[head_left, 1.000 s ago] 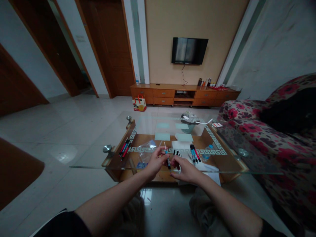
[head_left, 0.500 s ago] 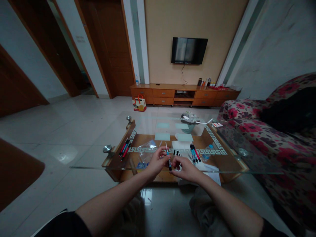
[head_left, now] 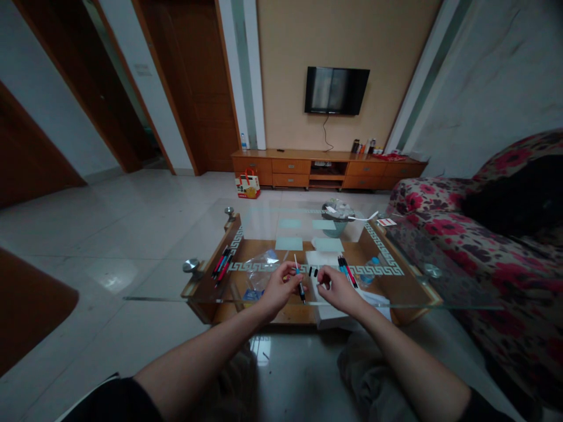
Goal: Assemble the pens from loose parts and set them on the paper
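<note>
Over the near edge of the glass table (head_left: 153, 298), my left hand (head_left: 280, 288) is closed around a slim pen (head_left: 301, 288). Its lower part is dark, its middle is blue, and a thin white stick rises above my fingers. My right hand (head_left: 338, 289) hovers just right of it, apart from the pen, with thumb and forefinger bent together; whatever they may pinch is too small to make out. Close to its fingertips are small black pieces (head_left: 311, 271). A group of blue, red and black pens (head_left: 350, 275) is partly hidden behind the right hand.
More pens (head_left: 223, 265) lie at the table's left, near a clear plastic bag (head_left: 263, 262) and a blue packet (head_left: 252, 295). A bottle with a blue cap (head_left: 375, 261) and a white box (head_left: 328, 318) show at the right. A basket (head_left: 336, 227) stands beyond.
My right hand has drawn away from the pen's lower end, up and to the right, beside the small black pieces. My left hand keeps the pen in nearly the same place.
</note>
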### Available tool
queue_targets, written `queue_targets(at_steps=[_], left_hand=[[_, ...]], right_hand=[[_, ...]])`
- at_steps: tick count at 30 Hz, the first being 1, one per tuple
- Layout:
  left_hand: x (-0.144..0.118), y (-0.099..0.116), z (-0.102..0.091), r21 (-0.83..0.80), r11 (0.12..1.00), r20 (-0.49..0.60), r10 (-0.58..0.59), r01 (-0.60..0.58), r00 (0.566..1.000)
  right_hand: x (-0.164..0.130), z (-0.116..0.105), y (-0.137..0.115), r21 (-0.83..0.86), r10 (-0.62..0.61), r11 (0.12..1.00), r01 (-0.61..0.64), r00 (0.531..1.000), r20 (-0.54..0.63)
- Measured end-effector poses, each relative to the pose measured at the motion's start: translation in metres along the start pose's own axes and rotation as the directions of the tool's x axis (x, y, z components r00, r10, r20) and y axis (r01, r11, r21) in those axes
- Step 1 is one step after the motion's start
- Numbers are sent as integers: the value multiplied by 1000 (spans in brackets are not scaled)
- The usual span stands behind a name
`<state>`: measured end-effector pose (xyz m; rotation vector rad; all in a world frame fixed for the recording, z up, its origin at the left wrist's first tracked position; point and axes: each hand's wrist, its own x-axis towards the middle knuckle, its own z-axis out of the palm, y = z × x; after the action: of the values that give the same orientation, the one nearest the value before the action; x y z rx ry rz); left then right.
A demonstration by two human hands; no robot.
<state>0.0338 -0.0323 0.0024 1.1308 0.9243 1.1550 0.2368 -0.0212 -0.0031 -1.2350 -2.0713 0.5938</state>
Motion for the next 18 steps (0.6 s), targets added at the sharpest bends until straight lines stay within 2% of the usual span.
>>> queue_targets(at_steps=[2, 4, 7, 11, 18], left_hand=[[0, 0, 1, 15, 1000, 4, -3, 3, 1000], [0, 0, 2, 31, 1000, 4, -5, 5, 1000], [1, -1, 3, 60, 998, 11, 13, -14, 1000], [0, -3, 2, 112, 992, 43, 50, -54, 998], [-1, -2, 2, 121, 992, 57, 27, -34, 998]], right_hand=[[5, -4, 15, -73, 80, 993, -95, 979, -185], [6, -7, 28, -144, 125, 976, -166, 959, -255], [4, -5, 39, -225, 140, 958, -177, 975, -171], [-1, 1, 40, -285, 174, 943, -172, 985, -18], [-1, 2, 39, -357, 255, 907, -226, 966, 36]])
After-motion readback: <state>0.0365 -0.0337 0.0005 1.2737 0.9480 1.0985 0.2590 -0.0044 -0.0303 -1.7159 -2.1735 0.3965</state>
